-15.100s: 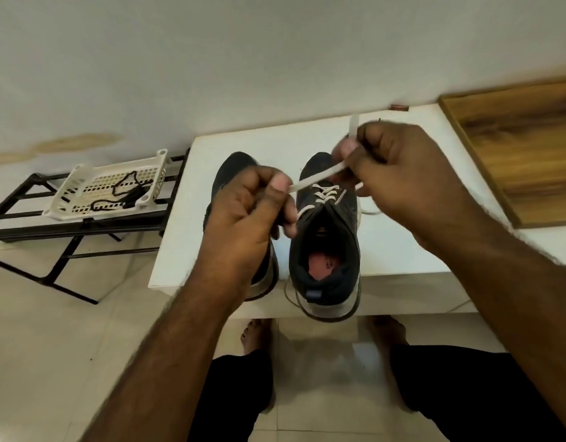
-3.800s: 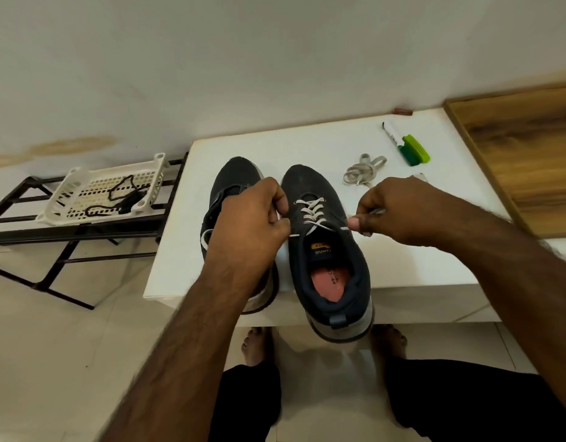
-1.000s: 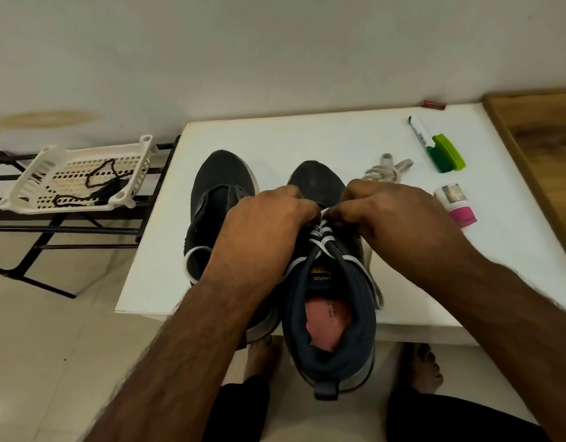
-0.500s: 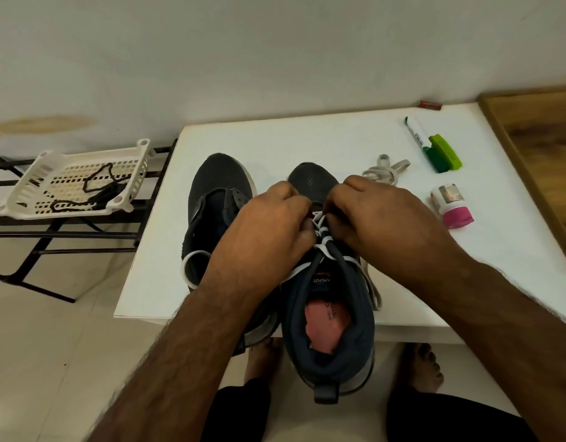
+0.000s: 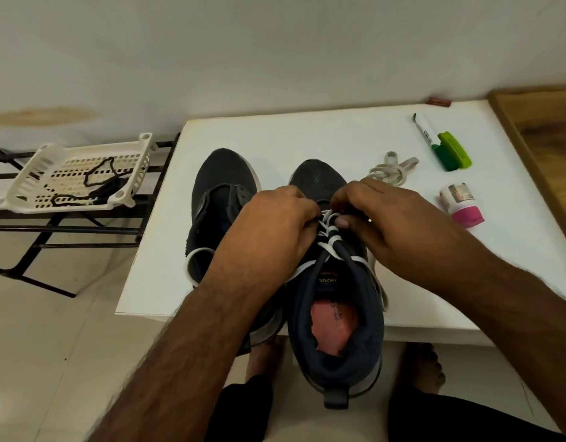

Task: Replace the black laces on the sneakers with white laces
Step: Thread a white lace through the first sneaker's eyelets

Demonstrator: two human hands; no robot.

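Two dark sneakers stand side by side on a white table [image 5: 307,135]. The right sneaker [image 5: 339,333] is threaded with a white lace [image 5: 331,242], and its heel hangs over the table's front edge. My left hand [image 5: 275,231] and my right hand [image 5: 383,218] meet over its tongue, and the fingertips of both pinch the white lace there. The lace's loose ends trail down both sides of the shoe. The left sneaker [image 5: 221,186] has no lace across its eyelets. A spare white lace [image 5: 391,167] lies bundled behind my right hand.
A green marker [image 5: 441,141] and a small pink-capped tube [image 5: 462,204] lie at the table's right. A wooden board [image 5: 549,135] borders the right side. On a black rack [image 5: 51,231] to the left stands a white basket [image 5: 74,173] holding black laces [image 5: 99,183]. Bare feet show below.
Over the last second both hands have stayed together on the right sneaker's lace, with only small finger movements. Earlier the hands pulled the lace ends apart sideways.
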